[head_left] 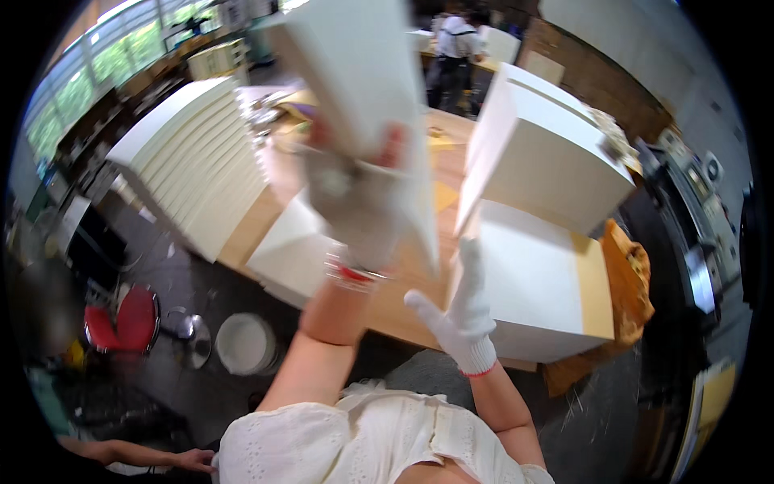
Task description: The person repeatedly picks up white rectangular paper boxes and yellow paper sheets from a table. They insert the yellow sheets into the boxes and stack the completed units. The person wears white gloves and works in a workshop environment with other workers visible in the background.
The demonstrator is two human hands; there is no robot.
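Observation:
My left hand [355,194], in a white glove with bare fingertips, is raised over the table and closed around the lower end of a thick white stack of sheets [363,73]. Motion smears the stack and the fingers. My right hand [459,310], gloved in white, is held with thumb and fingers apart and nothing in it. It is beside a low white stack of paper [536,258] on the right of the table. Behind that rises a tall white stack [556,153]. Another white stack [294,250] lies partly hidden behind my left forearm.
Layered cream stacks [193,161] stand at the table's left on the wooden tabletop [399,310]. An orange cloth [625,282] hangs at the right edge. On the floor are a white bucket [244,344] and red chair [129,319]. Another person's hand [193,461] is at lower left; a person [457,48] stands far back.

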